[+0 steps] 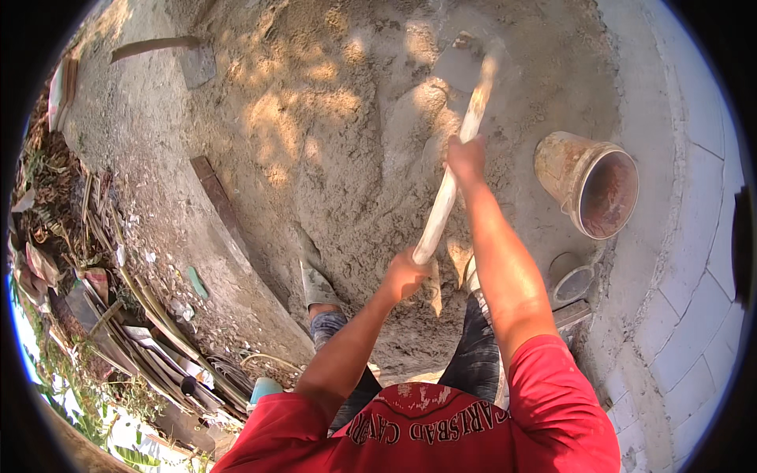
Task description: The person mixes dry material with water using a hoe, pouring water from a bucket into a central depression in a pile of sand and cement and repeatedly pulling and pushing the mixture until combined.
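Observation:
Both my hands are closed round the pale wooden handle of a hoe [443,206], which slants away from me to the far right. My left hand [406,274] grips the handle's near end, and my right hand [467,158] holds it farther up. The hoe's grey blade [459,68] is at the far end, against the wet mortar [347,189] spread over the ground. Motion blurs the hoe's head a little, so how deep the blade sits cannot be made out. My booted feet stand in the mix.
A dirty bucket [564,169] lies tipped on the right, with a smaller pail [571,277] nearer me. Another hoe [158,47] rests at the far left. A wooden strip [214,193] edges the mix. Debris and bent strips [158,315] lie left; a pale block wall [694,236] stands right.

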The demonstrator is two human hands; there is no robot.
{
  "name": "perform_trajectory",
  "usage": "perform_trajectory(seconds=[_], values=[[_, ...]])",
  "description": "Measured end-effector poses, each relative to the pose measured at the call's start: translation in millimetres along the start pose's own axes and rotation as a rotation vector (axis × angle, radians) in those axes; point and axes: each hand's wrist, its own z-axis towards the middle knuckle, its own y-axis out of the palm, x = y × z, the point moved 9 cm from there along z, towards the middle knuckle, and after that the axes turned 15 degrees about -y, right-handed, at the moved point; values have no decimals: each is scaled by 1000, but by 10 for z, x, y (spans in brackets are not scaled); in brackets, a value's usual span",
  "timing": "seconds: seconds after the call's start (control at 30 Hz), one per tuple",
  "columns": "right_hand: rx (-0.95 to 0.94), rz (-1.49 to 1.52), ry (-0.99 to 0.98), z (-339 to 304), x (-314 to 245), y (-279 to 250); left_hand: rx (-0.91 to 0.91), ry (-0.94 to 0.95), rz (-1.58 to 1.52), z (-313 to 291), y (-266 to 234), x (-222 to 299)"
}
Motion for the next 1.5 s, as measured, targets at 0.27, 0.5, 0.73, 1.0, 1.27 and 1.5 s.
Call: perform_trajectory(seconds=[0.27,0.5,0.73,1.0,1.27,1.5], values=[[-136,-448,10,214,83,549,54,-207,42,-219,-25,206],[-308,-567,114,-2469,1604,897,-48,-373,83,-1808,-283,-2236],[-29,278,787,-5414,1502,562,114,-725,541,-4003,-1152,-2543],[24,547,553,-3410,1476,-650,92,-326,520,-2652,210,-1885],[68,139,312,-21,2524,-1943,388,170,934,94,1860,-320],[41,-56,591,-2404,3586,-814,300,-254,1211,-750,692,-2088]])
